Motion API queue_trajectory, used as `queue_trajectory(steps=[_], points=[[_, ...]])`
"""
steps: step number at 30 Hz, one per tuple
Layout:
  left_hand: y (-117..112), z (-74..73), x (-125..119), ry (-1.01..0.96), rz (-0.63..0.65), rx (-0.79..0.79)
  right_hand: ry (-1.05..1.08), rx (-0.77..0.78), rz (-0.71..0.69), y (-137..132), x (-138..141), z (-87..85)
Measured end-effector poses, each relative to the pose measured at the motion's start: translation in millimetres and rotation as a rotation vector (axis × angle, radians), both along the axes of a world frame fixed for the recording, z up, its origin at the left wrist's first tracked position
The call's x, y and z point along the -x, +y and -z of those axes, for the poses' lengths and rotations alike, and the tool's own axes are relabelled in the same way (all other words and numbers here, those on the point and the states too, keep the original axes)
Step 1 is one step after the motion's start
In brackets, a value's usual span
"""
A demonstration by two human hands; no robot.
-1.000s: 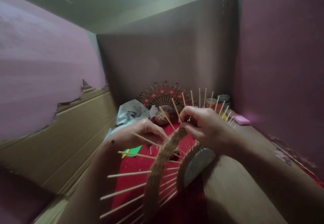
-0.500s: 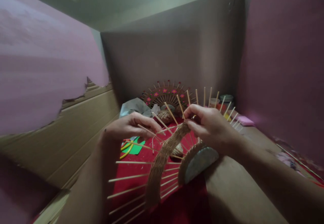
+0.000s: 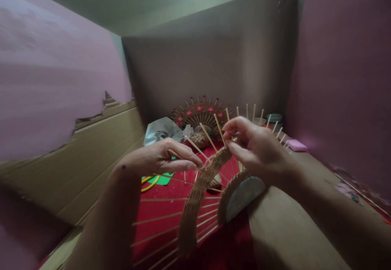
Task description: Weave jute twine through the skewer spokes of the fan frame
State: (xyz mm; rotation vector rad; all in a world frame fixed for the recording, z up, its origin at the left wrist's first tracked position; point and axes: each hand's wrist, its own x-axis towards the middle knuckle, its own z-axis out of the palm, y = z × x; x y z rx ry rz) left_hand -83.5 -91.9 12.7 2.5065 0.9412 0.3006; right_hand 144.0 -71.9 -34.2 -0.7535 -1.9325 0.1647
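Head view: left grip (image 3: 171, 156) pinches strand (image 3: 208, 161), right grip (image 3: 259, 144) unclear at woven band (image 3: 192, 203), jar (image 3: 274, 119) contents indistinct.

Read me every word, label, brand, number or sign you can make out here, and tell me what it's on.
There are none to read.
The woven band shows no lettering.
The flowered piece behind bears pink blossoms, not words.
Any print on the jar is too small and blurred to tell.
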Motion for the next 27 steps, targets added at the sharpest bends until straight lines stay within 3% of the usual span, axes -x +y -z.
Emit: queue_trajectory(steps=[2, 5, 8, 12, 16, 23, 27], points=[[-1, -0.4, 0, 0.01, 0.013, -0.006, 0.06, -0.161, 0.016, -7, 2, -0.3], [-1, 0.3, 1, 0.002, 0.022, -0.027, 0.019, -0.269, -0.119, -17, 7, 0.2], [-2, 0.9, 1, -0.011, 0.031, -0.046, -0.105, -0.181, -0.209, -19, 15, 3.7], [-3, -1.2, 0, 0.016, 0.054, -0.037, -0.234, -0.051, -0.181, -16, 23, 10.8], [-4, -4.4, 7, 0.008, 0.038, -0.025, -0.203, -0.008, -0.137, -17, 25, 14.8], [-8, -8.9, 32, -0.011, -0.346, -0.136, -0.184, 0.018, -0.109, -20, 25, 15.0], [-21, -15.8, 31, -0.111, -0.444, -0.125, -0.178, 0.051, -0.087, -19, 25, 14.0]])
